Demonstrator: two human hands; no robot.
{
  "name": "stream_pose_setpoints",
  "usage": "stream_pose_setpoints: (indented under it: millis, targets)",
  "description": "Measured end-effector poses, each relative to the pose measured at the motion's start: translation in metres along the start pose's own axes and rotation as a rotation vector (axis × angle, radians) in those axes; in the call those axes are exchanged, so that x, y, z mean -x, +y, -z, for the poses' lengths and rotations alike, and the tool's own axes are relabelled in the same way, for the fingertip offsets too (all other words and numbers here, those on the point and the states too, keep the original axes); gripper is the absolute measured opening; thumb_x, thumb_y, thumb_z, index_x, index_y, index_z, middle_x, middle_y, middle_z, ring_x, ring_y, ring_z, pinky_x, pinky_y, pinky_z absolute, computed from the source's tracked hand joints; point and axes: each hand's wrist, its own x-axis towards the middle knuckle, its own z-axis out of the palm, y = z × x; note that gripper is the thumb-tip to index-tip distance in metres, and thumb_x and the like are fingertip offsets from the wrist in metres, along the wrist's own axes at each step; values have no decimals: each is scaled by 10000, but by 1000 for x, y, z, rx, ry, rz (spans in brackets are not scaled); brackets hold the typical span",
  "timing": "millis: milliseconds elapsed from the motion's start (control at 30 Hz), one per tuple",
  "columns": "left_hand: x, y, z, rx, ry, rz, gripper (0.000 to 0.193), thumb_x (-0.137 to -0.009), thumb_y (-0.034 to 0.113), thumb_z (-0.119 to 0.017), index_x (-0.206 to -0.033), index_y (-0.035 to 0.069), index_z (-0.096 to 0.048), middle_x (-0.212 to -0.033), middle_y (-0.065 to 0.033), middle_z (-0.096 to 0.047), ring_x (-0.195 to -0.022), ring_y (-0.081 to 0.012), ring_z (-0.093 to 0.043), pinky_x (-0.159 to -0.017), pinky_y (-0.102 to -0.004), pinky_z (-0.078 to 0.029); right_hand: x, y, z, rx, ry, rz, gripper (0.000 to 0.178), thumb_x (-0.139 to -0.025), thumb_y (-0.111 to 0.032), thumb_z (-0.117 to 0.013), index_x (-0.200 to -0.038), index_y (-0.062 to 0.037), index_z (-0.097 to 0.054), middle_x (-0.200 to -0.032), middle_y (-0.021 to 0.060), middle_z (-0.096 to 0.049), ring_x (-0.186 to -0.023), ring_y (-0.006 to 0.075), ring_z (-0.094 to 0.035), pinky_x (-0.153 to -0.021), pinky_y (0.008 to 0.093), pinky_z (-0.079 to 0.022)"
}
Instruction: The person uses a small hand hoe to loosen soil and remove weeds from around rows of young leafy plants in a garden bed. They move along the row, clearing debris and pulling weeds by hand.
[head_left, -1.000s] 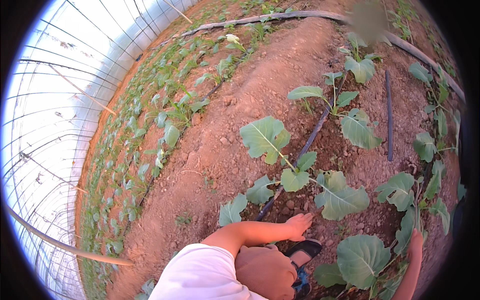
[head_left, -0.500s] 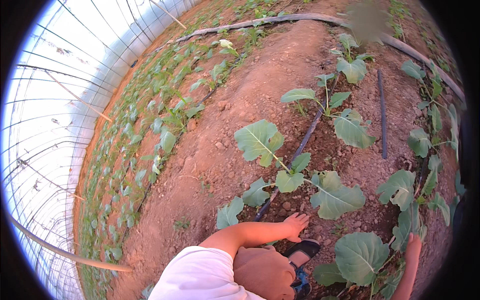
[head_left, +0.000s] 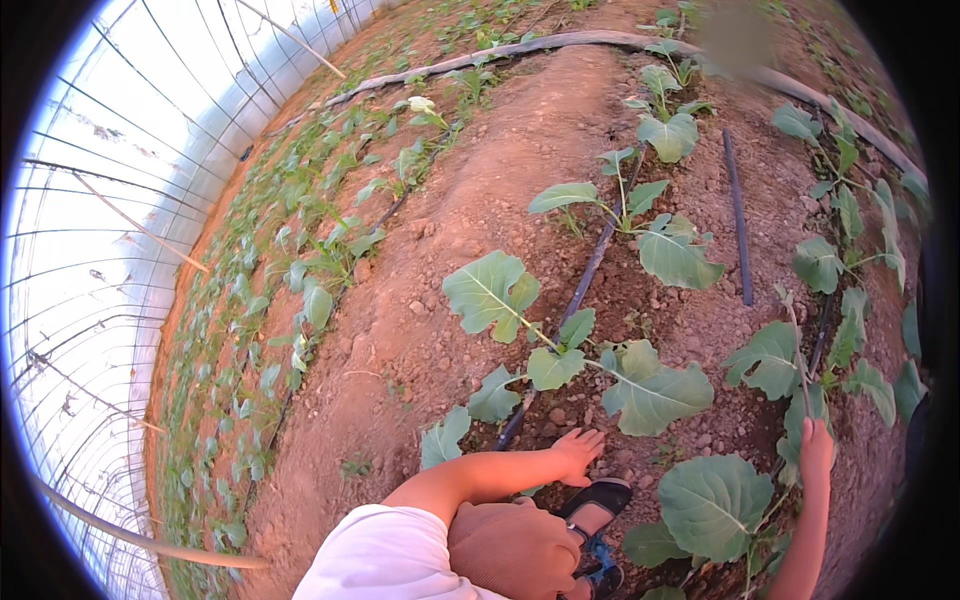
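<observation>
My left hand [head_left: 577, 456] reaches out low over the soil with its fingers apart and holds nothing. It is beside the lower leaves of a young broad-leaved plant [head_left: 553, 367]; whether it touches the ground I cannot tell. My right hand [head_left: 817, 446] is closed round the lower end of a thin pale stalk [head_left: 799, 355]. The stalk sticks up from the fist, past the leaves of a plant [head_left: 770, 360] in the right-hand row. Nearer to me, a large round leaf [head_left: 715, 508] spreads between my two arms.
A black drip hose [head_left: 590, 270] runs along the middle row, and a loose dark pipe [head_left: 738, 215] lies right of it. A thick pale hose [head_left: 560, 40] crosses the far end. Dense small plants [head_left: 250, 310] and a plastic greenhouse wall [head_left: 90, 250] are on the left. My shoe [head_left: 605, 495] rests on soil.
My right hand has come up from among the leaves, and the thin stalk now shows above it. My left hand stays low by the soil. The whole view has shifted slightly.
</observation>
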Motion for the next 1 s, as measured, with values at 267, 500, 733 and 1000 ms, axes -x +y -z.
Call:
stream_pose_setpoints:
  millis: [267, 500, 733, 1000]
  targets:
    - [-1, -4, 8, -45, 46, -14, 885, -789, 574, -524, -1430, 28, -249, -1514, -159, -160, -1409, -283, -125, -1128, -423, -126, -11, 2, -8, -64, 29, -30, 329, -937, -300, -466, -893, 19, -532, -834, 275, -582, -815, 465, -546, -687, 507, -417]
    - [-2, -2, -2, 17, 150, -27, 890, -748, 569, -588, -1403, 35, -309, -1493, -166, -216, -1394, -287, -178, -1117, -444, -167, -29, -37, -6, -19, -106, -141, 426, -927, -409, -447, -926, 2, -558, -916, 260, -615, -903, 453, -561, -781, 517, -434]
    - [-5, 2, 7, -67, 16, -13, 913, -790, 599, -518, -1448, 49, -204, -1522, -134, -139, -1415, -254, -104, -1139, -401, -114, -66, -60, -4, 38, -129, -234, 414, -954, -396, -388, -1000, -20, -554, -966, 213, -633, -938, 404, -593, -817, 502, -460]
    - [-4, -5, 9, -70, -11, -35, 896, -808, 598, -495, -1451, 55, -189, -1527, -124, -123, -1417, -243, -91, -1141, -387, -108, -133, -32, -35, -26, -1, -362, 469, -963, -410, -355, -973, 9, -567, -934, 235, -630, -904, 409, -597, -796, 490, -468]
